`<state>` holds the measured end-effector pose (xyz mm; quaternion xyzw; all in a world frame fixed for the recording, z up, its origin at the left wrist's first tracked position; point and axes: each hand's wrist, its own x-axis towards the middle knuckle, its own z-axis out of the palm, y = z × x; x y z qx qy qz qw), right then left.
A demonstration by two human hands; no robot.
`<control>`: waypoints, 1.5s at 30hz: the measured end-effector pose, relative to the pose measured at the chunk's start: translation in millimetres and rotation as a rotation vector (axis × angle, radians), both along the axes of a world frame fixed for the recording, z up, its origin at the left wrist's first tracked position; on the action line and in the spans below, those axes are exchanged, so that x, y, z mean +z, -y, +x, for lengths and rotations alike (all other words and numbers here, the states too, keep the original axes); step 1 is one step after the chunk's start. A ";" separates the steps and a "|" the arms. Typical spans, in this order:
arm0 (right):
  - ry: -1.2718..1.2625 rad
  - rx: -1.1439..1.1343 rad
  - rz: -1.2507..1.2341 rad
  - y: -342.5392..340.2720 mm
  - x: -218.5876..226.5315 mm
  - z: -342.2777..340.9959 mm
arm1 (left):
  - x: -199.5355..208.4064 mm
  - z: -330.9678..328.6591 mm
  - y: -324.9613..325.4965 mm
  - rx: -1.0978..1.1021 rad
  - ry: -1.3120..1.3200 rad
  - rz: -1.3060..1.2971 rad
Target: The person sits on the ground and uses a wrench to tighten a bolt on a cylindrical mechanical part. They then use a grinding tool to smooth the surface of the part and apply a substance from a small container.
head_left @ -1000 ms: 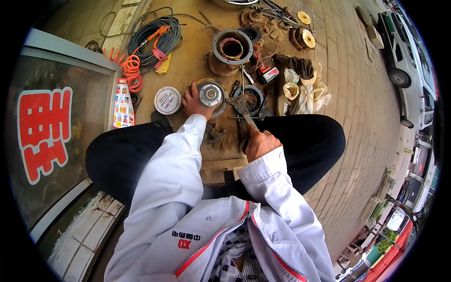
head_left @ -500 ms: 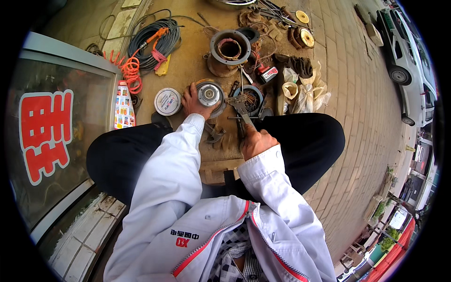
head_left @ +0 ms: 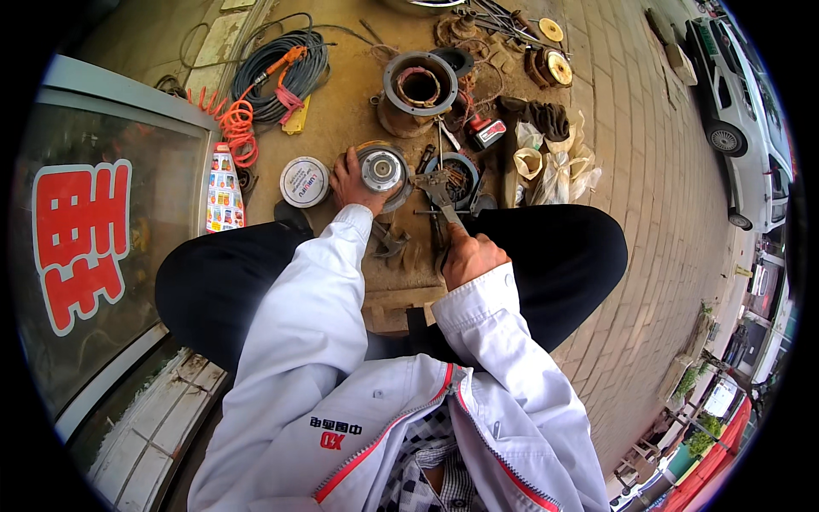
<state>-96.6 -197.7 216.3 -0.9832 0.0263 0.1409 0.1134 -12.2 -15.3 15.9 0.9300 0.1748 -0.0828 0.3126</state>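
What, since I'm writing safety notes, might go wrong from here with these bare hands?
The right hand holds a wrench-like tool close beside the round metal part; if it slips, it could jar the part. The bare left hand lies against that part, so a sudden turn might scrape its fingers. The dark bowl of small items is also near the tool, and could be knocked.

"What lettering shows?"
"A large red character (head_left: 84,243) with a pale outline, turned on its side, on the framed glass panel (head_left: 166,273)."
"On clothing?"
"Black characters (head_left: 335,424) and red letters (head_left: 333,440), upside down, on the white jacket (head_left: 286,410)'s chest."
"Lower down?"
"Print on the round white lid (head_left: 304,183). The colourful picture sheet (head_left: 224,192)'s print is too small to read."
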 end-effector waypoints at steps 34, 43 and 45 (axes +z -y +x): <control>-0.081 -0.030 0.014 6.3 -0.7 -10.0 | -3.3 3.8 -5.4 -0.099 0.027 0.022; -0.094 -0.041 0.014 3.0 -6.4 -25.5 | -2.6 5.1 -6.4 -0.088 -0.007 0.025; -0.049 -0.039 0.020 -0.7 -1.6 -15.6 | -5.1 3.8 -8.7 -0.090 0.027 -0.011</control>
